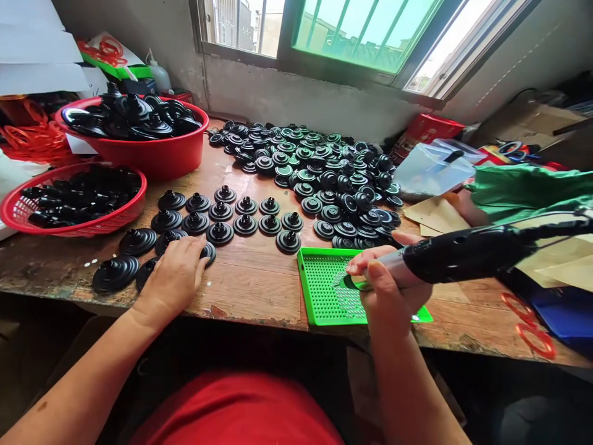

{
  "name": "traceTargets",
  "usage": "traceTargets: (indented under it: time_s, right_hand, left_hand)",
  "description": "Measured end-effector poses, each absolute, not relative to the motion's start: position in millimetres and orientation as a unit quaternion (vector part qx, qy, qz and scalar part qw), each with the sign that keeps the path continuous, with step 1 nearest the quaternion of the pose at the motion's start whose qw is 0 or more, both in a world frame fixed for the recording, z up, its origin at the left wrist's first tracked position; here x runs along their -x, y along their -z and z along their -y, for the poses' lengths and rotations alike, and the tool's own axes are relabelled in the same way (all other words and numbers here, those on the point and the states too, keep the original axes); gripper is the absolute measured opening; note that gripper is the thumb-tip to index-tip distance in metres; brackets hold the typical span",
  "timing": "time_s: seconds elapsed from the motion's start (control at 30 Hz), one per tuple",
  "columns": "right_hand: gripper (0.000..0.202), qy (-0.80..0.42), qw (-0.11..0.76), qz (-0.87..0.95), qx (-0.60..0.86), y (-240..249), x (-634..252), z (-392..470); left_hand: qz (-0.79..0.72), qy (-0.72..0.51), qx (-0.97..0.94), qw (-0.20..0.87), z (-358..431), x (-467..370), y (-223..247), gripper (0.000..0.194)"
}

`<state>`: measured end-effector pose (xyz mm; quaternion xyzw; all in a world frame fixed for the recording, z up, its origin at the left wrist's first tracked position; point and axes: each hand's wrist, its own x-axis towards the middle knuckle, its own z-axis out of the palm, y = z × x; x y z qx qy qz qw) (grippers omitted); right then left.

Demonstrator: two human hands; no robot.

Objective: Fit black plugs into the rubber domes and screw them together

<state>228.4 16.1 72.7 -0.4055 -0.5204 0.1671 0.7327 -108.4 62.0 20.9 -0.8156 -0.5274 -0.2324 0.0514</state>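
My left hand (pixel 178 272) rests over black round parts at the front left, its fingertips on one black disc (pixel 208 253) in the near row; the hand partly hides the parts under it. In my right hand (pixel 386 284) is a black and grey power screwdriver (pixel 456 254), its tip pointing left above a green perforated tray (pixel 322 290). Small pale pieces lie in the tray's holes. Rows of black stepped discs with upright necks (pixel 220 210) stand on the wooden table (pixel 259 287) between my hands.
A large heap of black discs (pixel 319 161) lies below the window. At the left are a red tub (pixel 152 154) and a red basket (pixel 97 225), both full of black parts. Brown paper pieces (pixel 438 213), a clear container (pixel 430 173) and red rings (pixel 535 340) lie at the right.
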Motion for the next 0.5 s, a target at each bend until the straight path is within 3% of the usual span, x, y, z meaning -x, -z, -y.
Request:
traceTargets:
  time_s: [0.23, 0.5]
  right_hand:
    - [0.046, -0.166, 0.739, 0.520, 0.394, -67, -230, -17]
    - [0.046, -0.173, 0.740, 0.530, 0.378, -67, -231, -18]
  left_hand:
    - [0.465, 0.334, 0.818, -0.043, -36, 72, -14, 0.018]
    - [0.385, 0.389, 0.824, -0.147, 4, 8, -7, 0.026]
